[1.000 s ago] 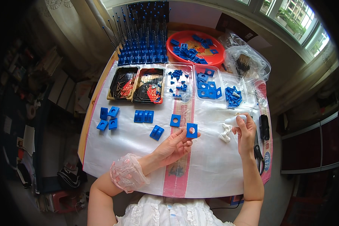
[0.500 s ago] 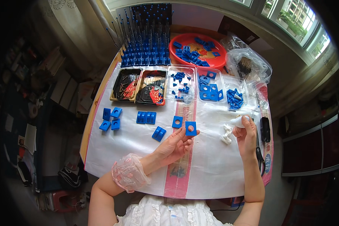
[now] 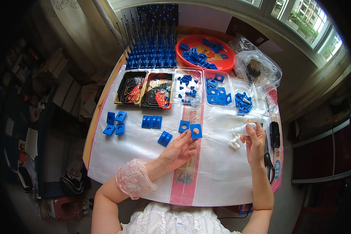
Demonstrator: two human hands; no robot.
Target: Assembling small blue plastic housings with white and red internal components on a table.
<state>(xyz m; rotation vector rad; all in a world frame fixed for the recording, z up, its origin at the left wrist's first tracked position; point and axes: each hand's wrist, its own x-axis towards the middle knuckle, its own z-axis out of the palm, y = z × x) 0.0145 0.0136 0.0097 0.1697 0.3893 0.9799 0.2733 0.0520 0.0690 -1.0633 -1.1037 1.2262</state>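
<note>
My left hand [image 3: 178, 151] pinches a square blue plastic plate [image 3: 199, 136] with a round hole, held up over the white sheet, a fingertip showing through the hole. Just left of it lies a similar blue holed piece [image 3: 181, 129], close to my fingers. My right hand [image 3: 255, 145] is wrapped round a small white squeeze bottle [image 3: 242, 129], tilted with its narrow tip toward the left. Below the bottle is a crumpled white tissue [image 3: 234, 142]. Paired blue pieces [image 3: 151, 122], another blue piece [image 3: 165, 138] and several blue holed pieces [image 3: 120, 128] sit to the left.
Behind stand black trays [image 3: 156, 104] of small metal parts and clear boxes of blue parts [image 3: 243, 103]. Farther back are upright springs on blue bases [image 3: 150, 58], a red basin [image 3: 228, 64] and a plastic bag [image 3: 267, 64]. Black scissors [image 3: 268, 163] lie at right.
The white bottle has tipped over so its tip points left toward the blue plate. My left hand has shifted the plate slightly left and up.
</note>
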